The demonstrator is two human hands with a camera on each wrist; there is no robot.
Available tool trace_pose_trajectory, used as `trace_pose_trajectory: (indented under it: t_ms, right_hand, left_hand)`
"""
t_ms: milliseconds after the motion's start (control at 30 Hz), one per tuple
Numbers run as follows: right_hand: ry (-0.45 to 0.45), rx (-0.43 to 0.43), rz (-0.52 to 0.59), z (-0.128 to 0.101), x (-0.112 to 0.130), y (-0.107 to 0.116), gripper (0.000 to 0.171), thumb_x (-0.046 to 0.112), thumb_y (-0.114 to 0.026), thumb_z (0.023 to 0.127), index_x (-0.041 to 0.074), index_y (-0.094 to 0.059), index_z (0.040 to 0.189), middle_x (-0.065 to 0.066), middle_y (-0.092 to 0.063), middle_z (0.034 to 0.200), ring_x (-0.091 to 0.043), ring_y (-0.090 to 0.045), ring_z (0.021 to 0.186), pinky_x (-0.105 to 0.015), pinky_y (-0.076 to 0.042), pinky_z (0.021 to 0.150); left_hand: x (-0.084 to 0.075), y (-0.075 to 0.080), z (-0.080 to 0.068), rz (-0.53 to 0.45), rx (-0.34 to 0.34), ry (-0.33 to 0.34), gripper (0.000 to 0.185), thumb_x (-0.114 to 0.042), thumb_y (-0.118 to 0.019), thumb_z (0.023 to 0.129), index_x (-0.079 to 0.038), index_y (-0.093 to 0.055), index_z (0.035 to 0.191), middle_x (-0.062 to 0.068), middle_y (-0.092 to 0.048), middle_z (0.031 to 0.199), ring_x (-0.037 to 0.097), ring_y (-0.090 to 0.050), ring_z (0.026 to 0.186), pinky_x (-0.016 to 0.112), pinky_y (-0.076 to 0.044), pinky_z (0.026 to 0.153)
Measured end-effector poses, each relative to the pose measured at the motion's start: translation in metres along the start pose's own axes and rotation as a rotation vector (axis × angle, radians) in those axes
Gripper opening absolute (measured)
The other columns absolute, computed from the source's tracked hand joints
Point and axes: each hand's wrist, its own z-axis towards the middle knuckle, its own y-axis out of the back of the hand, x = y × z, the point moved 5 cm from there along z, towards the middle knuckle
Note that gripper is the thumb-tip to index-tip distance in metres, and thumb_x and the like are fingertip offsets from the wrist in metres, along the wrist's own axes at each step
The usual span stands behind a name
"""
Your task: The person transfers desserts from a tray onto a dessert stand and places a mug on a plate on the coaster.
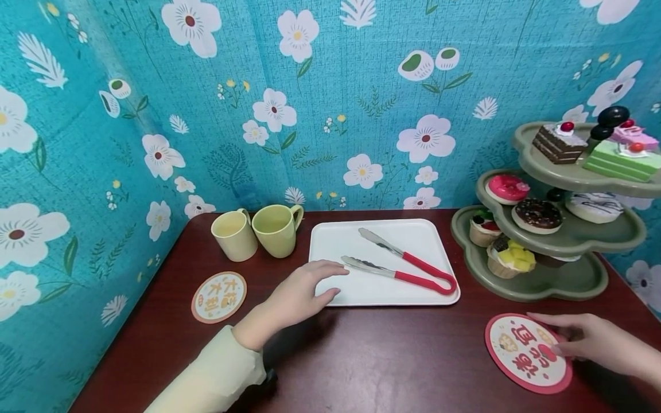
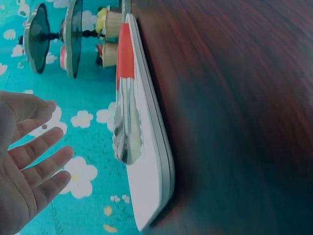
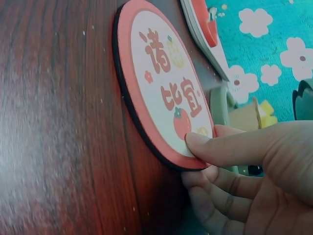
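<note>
My right hand (image 1: 594,344) pinches the right edge of a round red-rimmed coaster (image 1: 527,355), thumb on its printed face and fingers beneath. In the right wrist view the coaster (image 3: 161,83) shows a dark underside edge, held close over the table. My left hand (image 1: 304,289) hovers at the left front edge of a white tray (image 1: 330,287), fingers loosely spread and holding nothing. On that tray lie tongs (image 1: 418,279) with red handles and metal tips, spread apart, the tips pointing left toward the left hand.
Two mugs, a pale yellow one (image 1: 234,238) and a green one (image 1: 276,232), stand at the back left. An orange-rimmed coaster (image 1: 219,297) lies before them. At the right rises a three-tier green stand (image 1: 542,289) with cakes, donuts and cupcakes. Floral cloth (image 1: 330,103) hangs behind.
</note>
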Motion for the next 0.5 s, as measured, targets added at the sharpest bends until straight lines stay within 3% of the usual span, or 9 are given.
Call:
trace_pose_trajectory:
  t_ms: [167, 333, 500]
  right_hand:
    - [-0.055, 0.002, -0.016, -0.001, -0.010, 0.002, 0.064, 0.011, -0.077, 0.090, -0.010, -0.048, 0.143, -0.003, -0.059, 0.087, -0.018, -0.051, 0.073, -0.027, -0.045, 0.060]
    - [-0.046, -0.007, -0.042, -0.005, -0.017, 0.005, 0.066, 0.014, -0.078, 0.089, -0.013, -0.048, 0.142, -0.007, -0.064, 0.095, -0.017, -0.052, 0.077, -0.027, -0.045, 0.062]
    - [-0.053, -0.035, -0.062, -0.008, -0.030, 0.010, 0.065, 0.013, -0.077, 0.089, -0.014, -0.048, 0.140, -0.002, -0.058, 0.090, -0.015, -0.050, 0.074, -0.027, -0.045, 0.060]
  left_hand:
    - [0.010, 0.007, -0.007, 0.005, -0.023, 0.050, 0.037, -0.010, -0.074, 0.094, -0.009, -0.069, 0.130, 0.009, -0.066, 0.131, 0.026, -0.059, 0.126, 0.044, -0.048, 0.105]
    - [0.021, 0.012, -0.016, 0.003, -0.048, 0.083, 0.036, -0.009, -0.075, 0.093, -0.009, -0.070, 0.128, 0.008, -0.067, 0.130, 0.024, -0.061, 0.123, 0.043, -0.050, 0.102]
    - [0.035, 0.019, -0.024, 0.004, -0.102, 0.100, 0.034, -0.006, -0.075, 0.092, -0.007, -0.071, 0.126, 0.008, -0.068, 0.126, 0.024, -0.063, 0.119, 0.044, -0.051, 0.100]
